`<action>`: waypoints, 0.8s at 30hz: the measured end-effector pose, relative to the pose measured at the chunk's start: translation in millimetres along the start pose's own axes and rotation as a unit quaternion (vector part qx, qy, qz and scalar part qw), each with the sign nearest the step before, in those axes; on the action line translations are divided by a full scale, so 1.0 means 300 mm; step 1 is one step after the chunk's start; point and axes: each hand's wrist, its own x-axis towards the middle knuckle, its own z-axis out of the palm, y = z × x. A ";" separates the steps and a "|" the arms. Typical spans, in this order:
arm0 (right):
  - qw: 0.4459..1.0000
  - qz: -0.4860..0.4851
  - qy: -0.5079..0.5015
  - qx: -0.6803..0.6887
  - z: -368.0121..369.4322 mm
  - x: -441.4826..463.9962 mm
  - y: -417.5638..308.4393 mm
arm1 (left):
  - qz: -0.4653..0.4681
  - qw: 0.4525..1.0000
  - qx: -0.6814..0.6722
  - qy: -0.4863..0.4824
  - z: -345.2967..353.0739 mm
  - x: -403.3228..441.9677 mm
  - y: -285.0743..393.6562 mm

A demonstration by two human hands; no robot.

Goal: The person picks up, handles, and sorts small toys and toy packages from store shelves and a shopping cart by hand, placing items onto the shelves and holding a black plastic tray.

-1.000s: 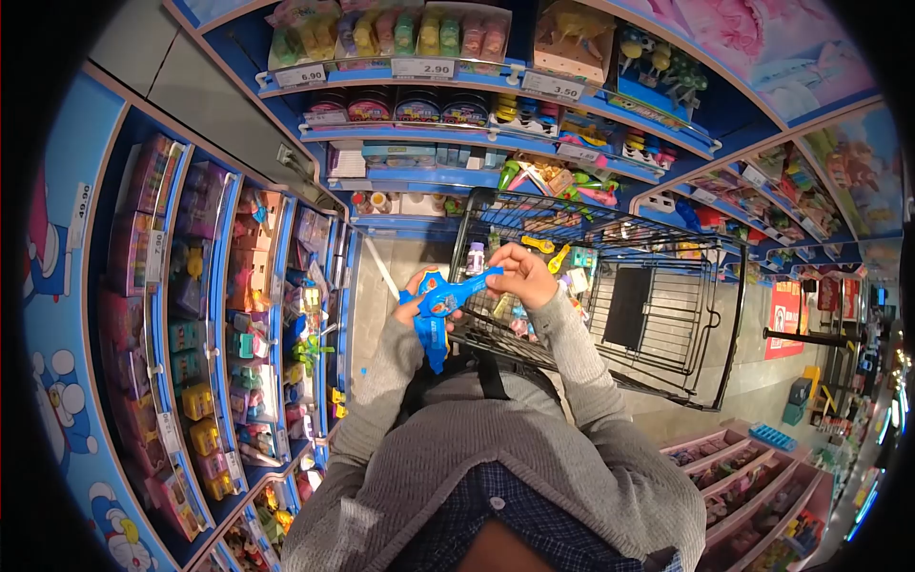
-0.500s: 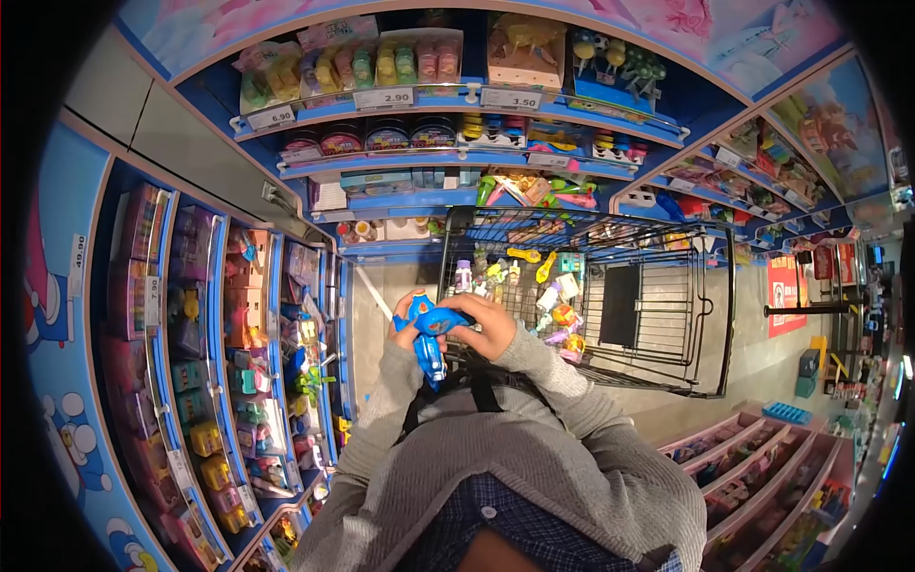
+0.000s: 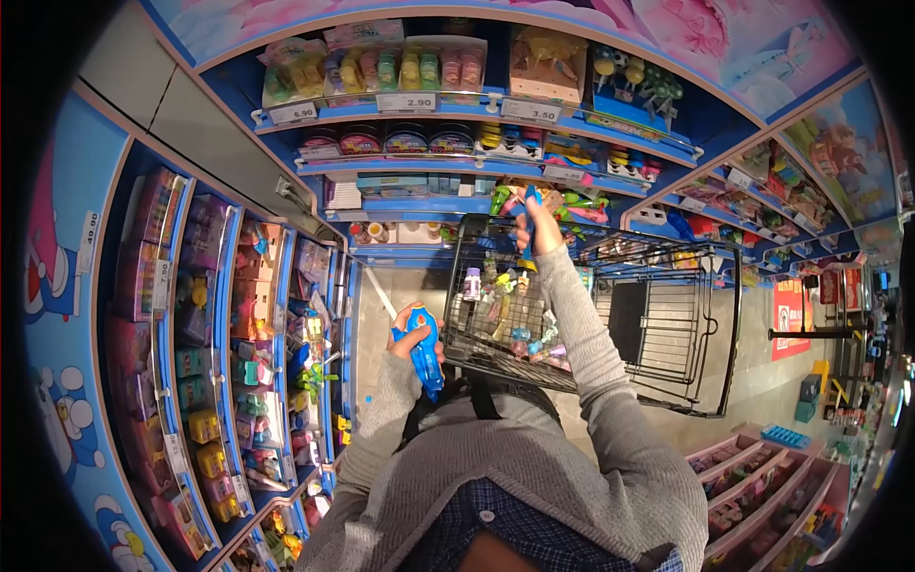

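Note:
My left hand [image 3: 408,336] is wrapped round a bright blue item [image 3: 426,357] with a small orange mark, in front of my body at the cart's left end. Stretched forward over the black wire cart [image 3: 456,329], my right hand [image 3: 536,229] is closed on a small blue piece [image 3: 534,195] that sticks up past the fingers, near the far rim. Below my right arm, the cart holds a purple-and-white bottle [image 3: 472,284] and several small colourful items.
Blue shelves [image 3: 381,214] with toys and price tags stand ahead. Another toy shelf [image 3: 229,362] runs along the left. A pink slatted display [image 3: 762,486] is at the lower right. A white stick-like object [image 3: 379,292] lies left of the cart.
My hands were together on the blue item and have moved apart. My right hand has gone forward over the cart with a blue piece, while my left hand keeps the rest.

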 end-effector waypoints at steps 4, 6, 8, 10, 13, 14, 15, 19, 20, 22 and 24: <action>0.995 -0.032 -0.022 0.089 -0.003 0.107 -0.033 | 0.003 1.000 -0.015 0.017 -0.021 -0.019 0.014; 0.994 -0.105 0.018 0.018 -0.018 0.167 -0.010 | 0.004 1.000 -0.021 0.018 -0.030 -0.023 0.021; 0.986 -0.151 0.038 -0.051 -0.063 0.226 -0.009 | 0.005 0.999 -0.029 0.018 -0.042 -0.025 0.018; 0.970 -0.218 0.092 -0.048 -0.044 0.258 -0.016 | 0.019 0.998 -0.053 0.027 -0.058 -0.022 0.005; 0.914 -0.344 0.115 -0.181 -0.065 0.293 -0.047 | 0.020 0.997 -0.058 0.037 -0.080 -0.021 -0.002; 0.901 -0.340 0.142 -0.231 -0.043 0.281 -0.076 | 0.022 0.997 -0.061 0.038 -0.084 -0.022 0.000; 0.901 -0.340 0.138 -0.233 -0.050 0.293 -0.083 | 0.023 0.998 -0.055 0.035 -0.085 -0.025 0.003; 0.821 -0.373 0.139 -0.409 -0.028 0.294 -0.137 | 0.014 0.997 -0.054 0.049 -0.065 -0.047 0.019; 0.802 -0.371 0.132 -0.449 -0.020 0.297 -0.142 | 0.016 0.997 -0.057 0.050 -0.065 -0.047 0.020; 0.767 -0.385 0.127 -0.497 -0.025 0.324 -0.131 | 0.018 0.998 -0.042 0.051 -0.065 -0.046 0.022; 0.745 -0.403 0.129 -0.515 -0.029 0.346 -0.110 | 0.020 0.998 -0.034 0.052 -0.061 -0.049 0.029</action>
